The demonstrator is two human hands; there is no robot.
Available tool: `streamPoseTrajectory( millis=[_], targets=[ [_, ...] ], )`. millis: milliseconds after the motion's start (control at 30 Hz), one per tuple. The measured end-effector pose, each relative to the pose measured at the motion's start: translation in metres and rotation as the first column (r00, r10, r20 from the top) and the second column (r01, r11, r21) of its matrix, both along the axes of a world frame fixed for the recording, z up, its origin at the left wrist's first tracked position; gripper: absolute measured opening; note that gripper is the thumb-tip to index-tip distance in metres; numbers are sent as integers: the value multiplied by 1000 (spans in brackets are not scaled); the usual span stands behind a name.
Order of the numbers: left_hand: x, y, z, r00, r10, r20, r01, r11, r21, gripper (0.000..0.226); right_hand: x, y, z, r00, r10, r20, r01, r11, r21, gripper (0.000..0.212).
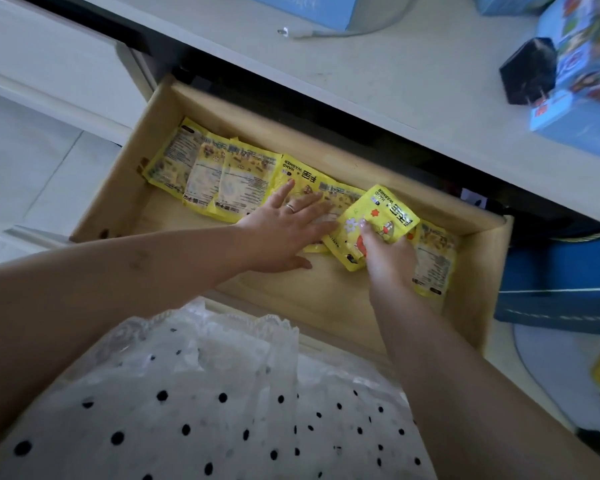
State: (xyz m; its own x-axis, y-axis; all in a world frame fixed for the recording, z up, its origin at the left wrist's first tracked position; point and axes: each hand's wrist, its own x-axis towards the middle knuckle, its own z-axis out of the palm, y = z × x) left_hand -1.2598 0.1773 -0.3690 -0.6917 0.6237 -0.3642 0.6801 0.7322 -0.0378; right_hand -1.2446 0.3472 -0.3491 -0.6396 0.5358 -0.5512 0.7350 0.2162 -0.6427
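Observation:
An open wooden drawer under a white desk holds a row of several yellow hand-warmer packets along its back wall. My left hand, a ring on one finger, lies flat with straight fingers on the packets in the middle of the row. My right hand grips one yellow packet with flower print, tilted up on top of the row. Another packet lies flat to the right of that hand.
The white desk top above the drawer carries a black plug adapter, a white cable and colourful boxes at the right. A blue box stands right of the drawer. White cabinet fronts are at the left.

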Motion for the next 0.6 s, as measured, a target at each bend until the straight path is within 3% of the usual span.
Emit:
streamPoseTrajectory(
  millis=[200,333,433,533,600],
  targets=[
    [-15,7,-1,993,108,48,-110,993,48,60,11,34,1,1000,12,-6,-12,998,-63,49],
    [-12,7,-5,993,116,39,-118,992,55,61,7,41,4,981,193,16,-194,980,44,25],
    [-8,5,-4,993,116,17,-117,990,77,65,0,40,-1,961,273,54,-278,948,154,31],
    [-4,-5,-3,993,122,7,-122,990,76,71,-7,38,-5,968,247,36,-249,938,242,53],
    [-1,-18,-2,991,132,2,-132,989,65,73,-10,33,-7,964,264,21,-257,915,311,52]
  ],
)
